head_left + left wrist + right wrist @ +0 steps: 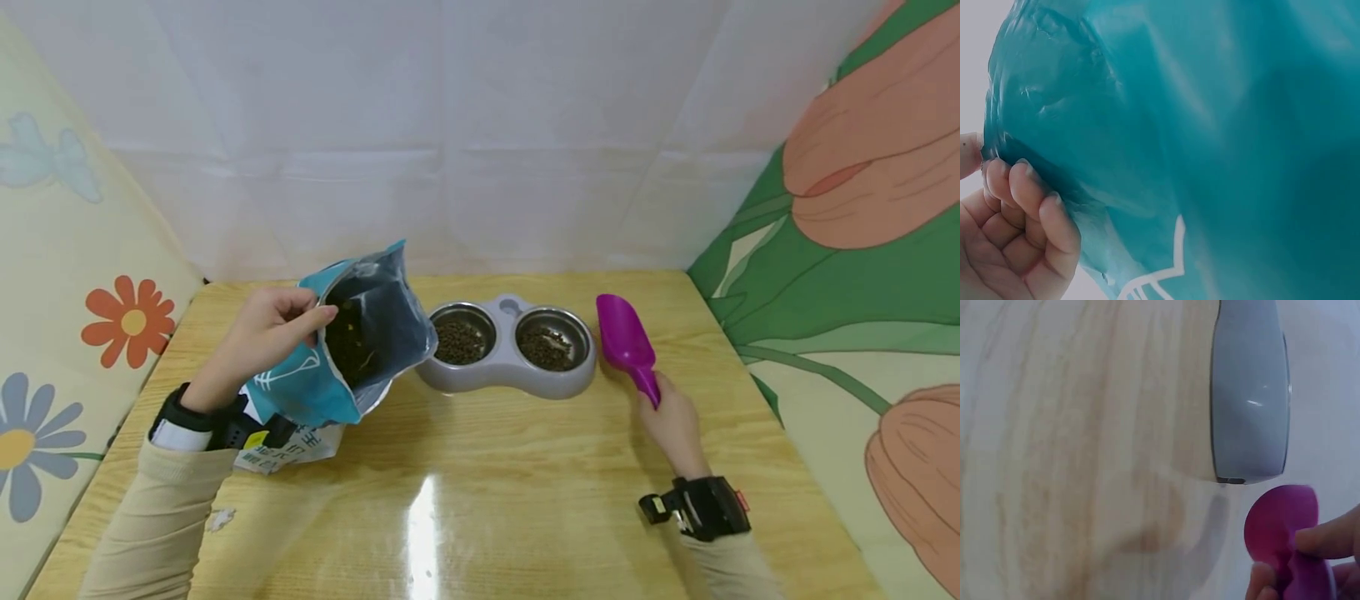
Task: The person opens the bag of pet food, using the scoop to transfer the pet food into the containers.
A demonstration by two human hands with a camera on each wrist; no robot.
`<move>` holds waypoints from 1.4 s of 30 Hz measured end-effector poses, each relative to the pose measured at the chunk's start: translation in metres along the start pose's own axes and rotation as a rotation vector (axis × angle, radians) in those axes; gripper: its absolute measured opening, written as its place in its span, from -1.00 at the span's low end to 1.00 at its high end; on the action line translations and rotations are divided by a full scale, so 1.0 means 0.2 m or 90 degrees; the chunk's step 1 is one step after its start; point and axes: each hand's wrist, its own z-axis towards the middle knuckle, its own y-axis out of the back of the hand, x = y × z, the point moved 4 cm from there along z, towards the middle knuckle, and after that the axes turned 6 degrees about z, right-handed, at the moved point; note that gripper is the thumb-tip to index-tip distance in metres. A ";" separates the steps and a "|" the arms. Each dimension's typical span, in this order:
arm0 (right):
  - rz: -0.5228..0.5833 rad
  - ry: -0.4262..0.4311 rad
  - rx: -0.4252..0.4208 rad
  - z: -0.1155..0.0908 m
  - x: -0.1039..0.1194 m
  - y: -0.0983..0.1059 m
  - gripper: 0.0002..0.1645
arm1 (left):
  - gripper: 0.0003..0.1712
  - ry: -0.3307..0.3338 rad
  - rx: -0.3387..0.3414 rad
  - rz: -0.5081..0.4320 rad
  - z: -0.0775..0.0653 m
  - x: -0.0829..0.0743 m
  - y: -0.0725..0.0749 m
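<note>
My left hand (273,325) pinches the rim of a teal foil bag (300,387) between thumb and fingers. The bag's mouth gapes toward the right, showing a silvery lining and dark contents low inside. In the left wrist view, curled fingers (1054,225) press the bag's teal side. My right hand (672,421) grips the handle of a purple scoop (624,333), its blade pointing away from me. Between the hands stands a grey double pet bowl (483,379). Brown kibble (459,343) lies in its left steel bowl, with more kibble (546,348) in the right one.
A white printed part of a bag (296,450) shows beneath the teal bag. On the wooden table (510,500) at front left lies a small white scrap (221,519). A white sheet (450,142) hangs behind, and flower-printed panels (862,333) stand at both sides.
</note>
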 end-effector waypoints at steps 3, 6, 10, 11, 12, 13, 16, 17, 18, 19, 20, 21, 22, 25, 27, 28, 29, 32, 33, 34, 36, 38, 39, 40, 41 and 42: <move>-0.013 -0.034 0.031 -0.01 -0.03 -0.03 -0.64 | -0.61 -0.002 0.000 0.001 0.00 0.00 0.00; -0.020 -0.057 0.060 -0.02 -0.05 -0.05 -0.57 | -0.61 -0.005 -0.001 0.000 0.00 0.00 0.00; -0.020 -0.078 0.072 -0.03 -0.06 -0.07 -0.51 | -0.61 -0.005 -0.003 0.000 0.00 -0.01 0.00; -0.021 -0.080 0.070 -0.03 -0.06 -0.08 -0.50 | -0.61 -0.005 -0.003 -0.001 0.00 -0.01 0.00; -0.022 -0.083 0.068 -0.04 -0.06 -0.08 -0.49 | -0.61 -0.004 -0.004 -0.001 0.01 -0.01 0.00; -0.022 -0.084 0.066 -0.04 -0.06 -0.08 -0.48 | -0.61 -0.004 -0.005 -0.002 0.01 -0.01 0.00; -0.023 -0.089 0.066 -0.05 -0.06 -0.09 -0.44 | -0.62 -0.003 -0.004 -0.005 0.01 -0.01 0.00; -0.023 -0.094 0.069 -0.05 -0.06 -0.09 -0.42 | -0.62 -0.002 -0.004 -0.007 0.01 -0.01 0.00; -0.022 -0.100 0.074 -0.05 -0.06 -0.09 -0.40 | -0.62 -0.002 -0.004 -0.008 0.01 -0.01 0.00; -0.022 -0.107 0.079 -0.05 -0.06 -0.09 -0.38 | -0.62 -0.002 -0.004 -0.009 0.01 -0.01 0.00; -0.021 -0.114 0.084 -0.06 -0.07 -0.09 -0.36 | -0.62 -0.001 -0.003 -0.010 0.01 -0.01 0.00; -0.022 -0.119 0.089 -0.06 -0.07 -0.09 -0.34 | -0.62 -0.001 -0.003 -0.010 0.01 -0.01 0.00; -0.023 -0.124 0.093 -0.06 -0.07 -0.09 -0.32 | -0.62 -0.002 -0.003 -0.009 0.01 -0.01 0.00; -0.025 -0.129 0.099 -0.06 -0.06 -0.10 -0.29 | -0.62 0.000 -0.004 -0.007 0.01 -0.01 0.00; -0.027 -0.125 0.094 -0.06 -0.06 -0.09 -0.26 | -0.62 0.002 -0.004 -0.006 0.01 -0.01 0.00; -0.026 -0.120 0.088 -0.05 -0.05 -0.09 -0.24 | -0.62 0.002 -0.004 -0.005 0.01 0.00 0.00; -0.025 -0.115 0.080 -0.05 -0.05 -0.09 -0.23 | -0.62 0.003 -0.002 -0.006 0.01 0.00 0.00; -0.028 -0.085 0.043 -0.04 -0.02 -0.08 -0.21 | -0.62 0.004 0.002 -0.009 0.01 0.00 0.00; -0.030 -0.071 0.028 -0.03 -0.01 -0.08 -0.21 | -0.62 0.003 0.002 -0.011 0.01 0.00 0.00; -0.033 -0.059 0.015 -0.03 0.00 -0.08 -0.21 | -0.62 0.002 0.002 -0.012 0.01 0.01 -0.01; -0.044 -0.043 -0.001 -0.02 0.03 -0.08 -0.21 | -0.61 -0.001 0.000 -0.015 0.01 0.01 -0.01; -0.062 -0.023 -0.014 0.00 0.08 -0.09 -0.22 | -0.61 -0.002 -0.003 -0.016 0.01 0.01 0.00; -0.071 -0.015 -0.019 0.01 0.10 -0.10 -0.22 | -0.61 -0.001 -0.002 -0.018 0.01 0.01 0.00; -0.079 -0.008 -0.023 0.02 0.13 -0.10 -0.23 | -0.61 0.001 -0.001 -0.018 0.01 0.01 -0.01; -0.086 0.004 -0.028 0.03 0.16 -0.11 -0.25 | -0.61 0.002 0.001 -0.020 0.01 0.01 -0.01; -0.091 0.019 -0.035 0.04 0.19 -0.11 -0.26 | -0.61 0.004 0.002 -0.019 0.01 0.01 -0.01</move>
